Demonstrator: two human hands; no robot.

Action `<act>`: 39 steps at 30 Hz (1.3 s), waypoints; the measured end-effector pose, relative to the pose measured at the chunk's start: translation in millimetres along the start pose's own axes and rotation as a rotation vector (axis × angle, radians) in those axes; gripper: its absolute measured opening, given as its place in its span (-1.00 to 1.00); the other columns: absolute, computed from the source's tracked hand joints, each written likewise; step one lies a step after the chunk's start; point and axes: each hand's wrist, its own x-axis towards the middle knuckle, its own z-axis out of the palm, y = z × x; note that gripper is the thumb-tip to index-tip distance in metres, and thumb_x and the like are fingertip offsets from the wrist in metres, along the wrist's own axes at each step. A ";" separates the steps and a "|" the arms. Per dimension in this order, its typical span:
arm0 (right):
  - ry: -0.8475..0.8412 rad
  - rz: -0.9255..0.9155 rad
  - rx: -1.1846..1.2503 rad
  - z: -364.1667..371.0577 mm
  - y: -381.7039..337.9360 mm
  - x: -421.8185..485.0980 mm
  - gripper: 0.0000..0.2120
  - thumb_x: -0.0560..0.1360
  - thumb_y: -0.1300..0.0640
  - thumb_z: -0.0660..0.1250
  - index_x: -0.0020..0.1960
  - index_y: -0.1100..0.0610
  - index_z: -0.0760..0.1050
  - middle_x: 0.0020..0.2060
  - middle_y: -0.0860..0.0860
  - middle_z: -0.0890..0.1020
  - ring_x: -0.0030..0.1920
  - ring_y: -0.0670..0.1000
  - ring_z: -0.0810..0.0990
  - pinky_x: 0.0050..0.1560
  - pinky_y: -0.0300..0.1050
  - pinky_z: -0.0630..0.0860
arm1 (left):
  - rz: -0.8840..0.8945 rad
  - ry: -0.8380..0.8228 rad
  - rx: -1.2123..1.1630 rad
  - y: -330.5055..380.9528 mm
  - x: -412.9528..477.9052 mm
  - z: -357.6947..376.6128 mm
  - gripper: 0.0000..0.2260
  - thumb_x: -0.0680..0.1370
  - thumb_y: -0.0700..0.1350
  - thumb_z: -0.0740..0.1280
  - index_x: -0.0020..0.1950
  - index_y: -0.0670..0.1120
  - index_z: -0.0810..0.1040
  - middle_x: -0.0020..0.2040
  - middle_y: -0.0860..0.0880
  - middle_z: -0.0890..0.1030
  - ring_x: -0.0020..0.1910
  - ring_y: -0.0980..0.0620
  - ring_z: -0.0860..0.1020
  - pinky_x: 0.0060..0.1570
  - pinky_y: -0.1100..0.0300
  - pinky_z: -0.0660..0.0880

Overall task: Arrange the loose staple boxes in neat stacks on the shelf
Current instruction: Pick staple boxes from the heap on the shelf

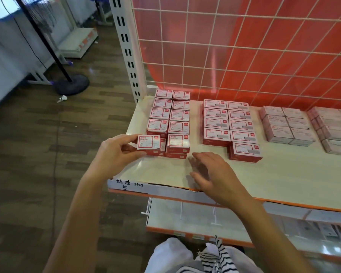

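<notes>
Shelf (283,174) beside stacked boxes (170,119): left fingers (124,137) pinch a staple box (148,142), right fingers (202,157) relaxed.

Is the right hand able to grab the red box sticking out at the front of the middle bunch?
Probably yes. The right hand is open and holds nothing, and only bare shelf lies between it and the front box, whose near and left sides have nothing against them.

The staple boxes (179,115) look like printed card with a slight gloss — the shelf (283,174) under them is smooth, cream and faintly shiny. The grid (186,41) behind is white-coated wire; the floor (37,144) shows glossy wood-grain planks.
</notes>
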 end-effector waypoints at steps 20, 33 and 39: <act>0.264 0.169 0.019 26.2 -21.0 22.8 -0.68 0.50 -0.11 0.32 0.18 0.00 0.46 0.04 -0.11 0.56 -0.01 -0.09 0.50 -0.07 -0.26 0.39 | -0.012 -0.120 0.269 13.8 20.0 3.9 -0.61 0.47 -0.01 0.45 0.29 0.07 0.54 0.07 0.11 0.66 -0.05 0.21 0.58 0.08 0.30 0.45; 0.269 0.240 -0.026 25.3 -22.7 32.3 -0.71 0.52 -0.14 0.28 0.07 0.05 0.44 -0.01 -0.06 0.57 -0.06 -0.04 0.52 -0.13 -0.17 0.43 | -0.131 -0.102 0.482 17.3 26.3 5.5 -0.70 0.40 0.17 0.47 0.02 0.03 0.67 -0.10 0.06 0.69 -0.14 0.08 0.61 -0.05 0.08 0.58; 0.260 0.253 0.006 25.1 -22.2 32.1 -0.69 0.50 -0.16 0.31 0.07 0.05 0.44 -0.02 -0.06 0.57 -0.07 -0.04 0.52 -0.14 -0.19 0.43 | -0.157 -0.099 0.476 23.9 19.1 5.9 -0.69 0.43 0.16 0.44 0.09 0.05 0.65 -0.07 0.08 0.68 -0.13 0.10 0.60 -0.04 0.10 0.58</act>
